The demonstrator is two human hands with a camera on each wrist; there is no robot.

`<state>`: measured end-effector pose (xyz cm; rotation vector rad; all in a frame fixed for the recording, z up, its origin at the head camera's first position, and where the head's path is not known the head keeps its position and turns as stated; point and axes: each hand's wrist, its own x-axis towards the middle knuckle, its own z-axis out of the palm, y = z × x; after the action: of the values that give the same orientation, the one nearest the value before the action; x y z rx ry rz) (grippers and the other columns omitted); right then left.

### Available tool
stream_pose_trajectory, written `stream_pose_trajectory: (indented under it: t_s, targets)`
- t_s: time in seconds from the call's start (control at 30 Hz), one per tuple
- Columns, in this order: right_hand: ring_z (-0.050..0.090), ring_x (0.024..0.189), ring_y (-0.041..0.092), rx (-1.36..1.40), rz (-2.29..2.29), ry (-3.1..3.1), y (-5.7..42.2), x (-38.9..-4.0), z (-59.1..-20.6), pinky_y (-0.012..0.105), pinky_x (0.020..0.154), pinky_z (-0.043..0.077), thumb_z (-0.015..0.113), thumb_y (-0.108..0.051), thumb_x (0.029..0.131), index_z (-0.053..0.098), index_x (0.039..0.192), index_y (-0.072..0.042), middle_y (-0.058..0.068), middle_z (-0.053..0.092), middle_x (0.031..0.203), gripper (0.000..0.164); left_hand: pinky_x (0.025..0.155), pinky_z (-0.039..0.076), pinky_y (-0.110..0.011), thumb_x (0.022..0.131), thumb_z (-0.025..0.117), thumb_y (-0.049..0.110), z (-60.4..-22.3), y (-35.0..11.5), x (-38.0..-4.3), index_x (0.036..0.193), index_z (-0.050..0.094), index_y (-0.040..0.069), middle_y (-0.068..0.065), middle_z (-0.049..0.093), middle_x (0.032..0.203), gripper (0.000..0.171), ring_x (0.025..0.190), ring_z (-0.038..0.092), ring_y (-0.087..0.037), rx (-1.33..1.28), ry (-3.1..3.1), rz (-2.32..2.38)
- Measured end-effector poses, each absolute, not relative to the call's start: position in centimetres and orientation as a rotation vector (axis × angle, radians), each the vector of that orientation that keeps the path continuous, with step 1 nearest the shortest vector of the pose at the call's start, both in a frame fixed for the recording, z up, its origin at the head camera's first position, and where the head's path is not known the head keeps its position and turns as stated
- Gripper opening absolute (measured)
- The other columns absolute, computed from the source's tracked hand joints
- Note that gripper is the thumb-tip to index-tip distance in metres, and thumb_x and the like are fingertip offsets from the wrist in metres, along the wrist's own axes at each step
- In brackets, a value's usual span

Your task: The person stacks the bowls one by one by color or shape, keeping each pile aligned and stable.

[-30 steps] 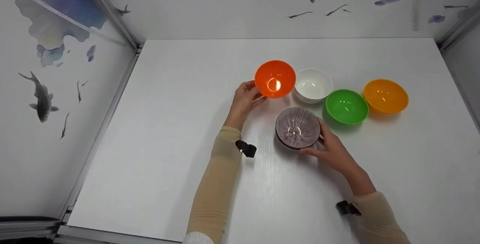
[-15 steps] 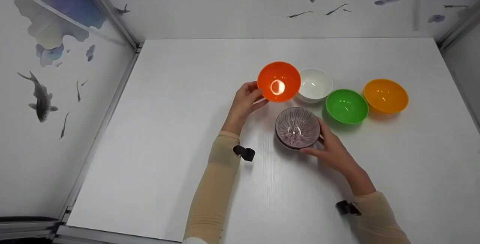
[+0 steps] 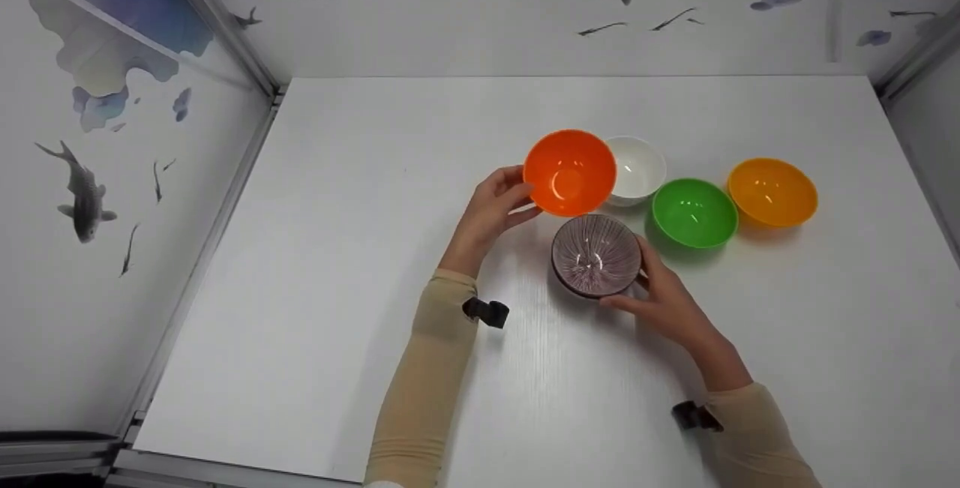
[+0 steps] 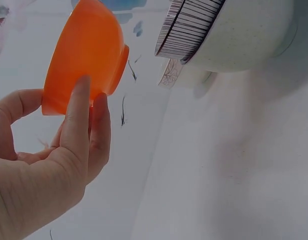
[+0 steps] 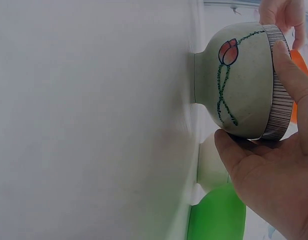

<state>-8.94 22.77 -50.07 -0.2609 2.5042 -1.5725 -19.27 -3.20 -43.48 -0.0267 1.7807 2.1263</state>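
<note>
Above the counter (image 3: 322, 285), left hand (image 3: 489, 211) pinches orange bowl (image 3: 570, 171) by rim and wall (best hold; likely light, stiff, slick); right hand (image 3: 667, 300) grips patterned bowl (image 3: 596, 254), probably fragile.

Orange bowl (image 3: 570, 173): smooth plastic, glossy inside, satin outside; green bowl (image 3: 694, 213) & yellow bowl (image 3: 772, 193): same smooth plastic, shiny; streaked bowl (image 3: 596, 255): glazed ceramic, v. glossy inside; flower bowl (image 5: 249, 85): smooth glazed ceramic, low sheen; white bowl (image 3: 639, 167): glossy, prob. ceramic, part hidden; sleeves (image 3: 420, 390): matt stretchy cloth; tabletop (image 3: 337, 248): smooth w/ soft sheen; bottom rail (image 3: 187, 471): dull metal.
</note>
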Motion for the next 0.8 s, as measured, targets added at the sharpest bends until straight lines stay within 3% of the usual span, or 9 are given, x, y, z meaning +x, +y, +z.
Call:
stream_pose_trajectory:
  t_s: [0.8]
  targets:
    - [0.032,0.148,0.037,-0.289,-1.592,2.482,23.0,-9.0,-50.4,0.056,0.117,0.035,0.086,-0.025,0.078,0.018,0.158,-0.014,0.013,0.029,0.162,0.105,0.090,0.061,-0.035,0.099,0.060,0.015,-43.3,-2.7,-17.3,0.134,0.054,0.002,-0.017,0.064,0.129,0.037,0.104,0.069,-0.022,0.163,1.872,1.980]
